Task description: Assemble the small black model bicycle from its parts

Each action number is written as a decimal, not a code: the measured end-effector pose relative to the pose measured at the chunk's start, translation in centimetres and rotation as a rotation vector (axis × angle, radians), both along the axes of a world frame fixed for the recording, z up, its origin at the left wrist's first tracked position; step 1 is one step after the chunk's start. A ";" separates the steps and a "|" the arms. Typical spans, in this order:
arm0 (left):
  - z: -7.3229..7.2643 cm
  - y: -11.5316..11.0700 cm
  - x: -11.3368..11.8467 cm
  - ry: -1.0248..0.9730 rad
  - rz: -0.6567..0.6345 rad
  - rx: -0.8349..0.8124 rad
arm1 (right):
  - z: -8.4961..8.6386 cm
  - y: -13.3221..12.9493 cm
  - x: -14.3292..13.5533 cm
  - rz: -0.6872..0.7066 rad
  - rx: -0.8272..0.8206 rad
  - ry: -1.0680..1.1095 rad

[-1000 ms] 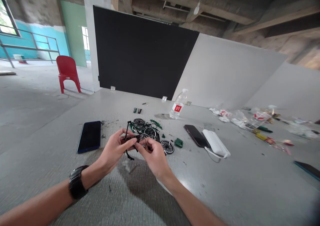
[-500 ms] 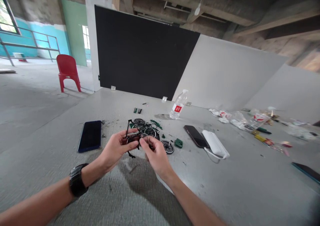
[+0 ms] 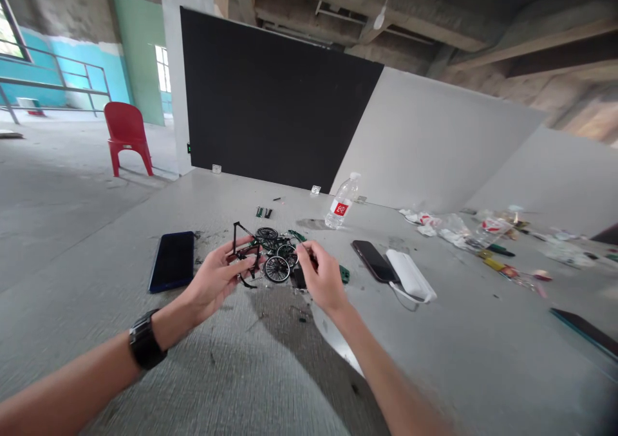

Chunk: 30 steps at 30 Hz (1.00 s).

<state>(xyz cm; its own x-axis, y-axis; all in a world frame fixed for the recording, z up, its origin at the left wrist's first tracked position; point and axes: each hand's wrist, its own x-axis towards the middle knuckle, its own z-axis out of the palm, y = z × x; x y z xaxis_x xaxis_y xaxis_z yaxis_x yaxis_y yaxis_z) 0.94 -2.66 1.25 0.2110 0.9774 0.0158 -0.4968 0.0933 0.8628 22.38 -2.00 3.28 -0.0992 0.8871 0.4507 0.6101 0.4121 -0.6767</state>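
Observation:
A thin black model bicycle frame (image 3: pixel 235 236) is held up by my left hand (image 3: pixel 215 281), its thumb and fingers closed on the lower part. My right hand (image 3: pixel 322 280) is apart from the frame, over the right side of the parts pile, with thumb and forefinger pinched together. What is between those fingertips, if anything, I cannot make out. Between the hands lie several small spoked wheels, among them a front wheel (image 3: pixel 277 269) and a back wheel (image 3: pixel 267 233). A green part (image 3: pixel 344 274) shows just past my right hand, which partly covers it.
A dark phone (image 3: pixel 172 262) lies to the left. A second phone (image 3: pixel 374 261) and a white power bank (image 3: pixel 410 275) with a cable lie right. Behind stands a water bottle (image 3: pixel 341 203). Two small green pieces (image 3: pixel 264 212) lie farther back. Wrappers (image 3: pixel 512 268) litter the far right.
My right hand has moved right, away from the bicycle frame. My left hand has shifted slightly left with the frame, and the front wheel between the hands now shows fully.

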 end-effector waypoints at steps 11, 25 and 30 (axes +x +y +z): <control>0.7 0.5 -0.3 -0.099 0.097 -0.138 | -0.6 2.0 5.0 -0.038 -0.285 -0.530; 0.2 0.8 -0.2 -0.113 0.096 -0.141 | -0.8 5.9 5.8 -0.212 -0.244 -0.599; 0.3 0.7 -0.2 -0.121 0.101 -0.143 | -0.7 9.9 4.8 -0.244 -0.328 -0.674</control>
